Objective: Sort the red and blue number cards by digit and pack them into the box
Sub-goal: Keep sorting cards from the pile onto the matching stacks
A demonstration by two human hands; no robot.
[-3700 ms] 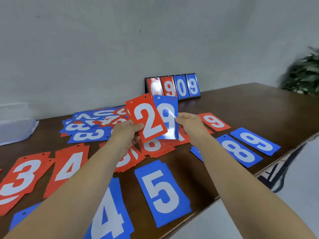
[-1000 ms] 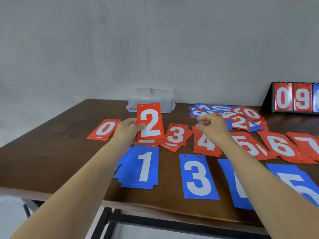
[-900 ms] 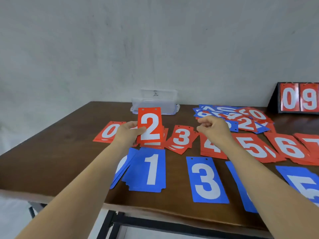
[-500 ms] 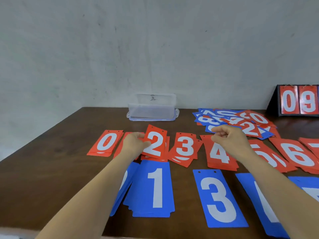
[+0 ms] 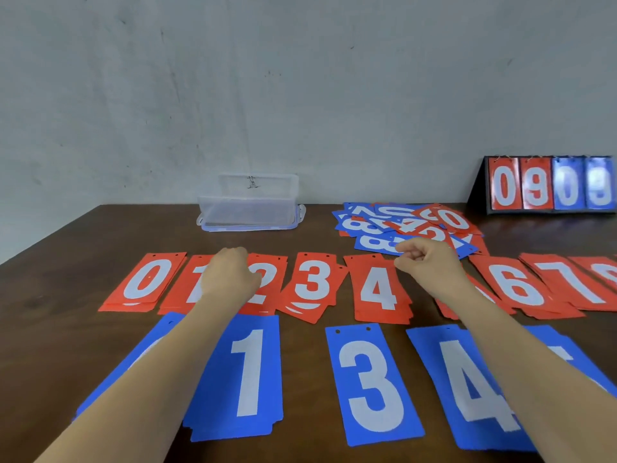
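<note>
Red card piles lie in a row on the brown table (image 5: 70,282): 0 (image 5: 147,282), 1 (image 5: 192,289), 2 (image 5: 268,279), 3 (image 5: 312,282), 4 (image 5: 379,290), 6 (image 5: 516,285) and 7 (image 5: 574,282). In front of them lie blue piles 1 (image 5: 248,372), 3 (image 5: 370,382) and 4 (image 5: 474,385). My left hand (image 5: 230,277) rests curled on the left edge of the top red 2 card, which lies flat on its pile. My right hand (image 5: 430,262) hovers curled over the gap right of the red 4, holding nothing. The clear plastic box (image 5: 248,208) stands by the wall.
A mixed heap of unsorted red and blue cards (image 5: 400,228) lies behind my right hand. A black flip scoreboard (image 5: 551,185) showing 0 9 0 9 stands at the back right. A grey wall closes the far side of the table.
My left hand has lowered the red 2 card from upright in the air flat onto the red 2 pile. My right hand let go of a blue 9 earlier and stays curled.
</note>
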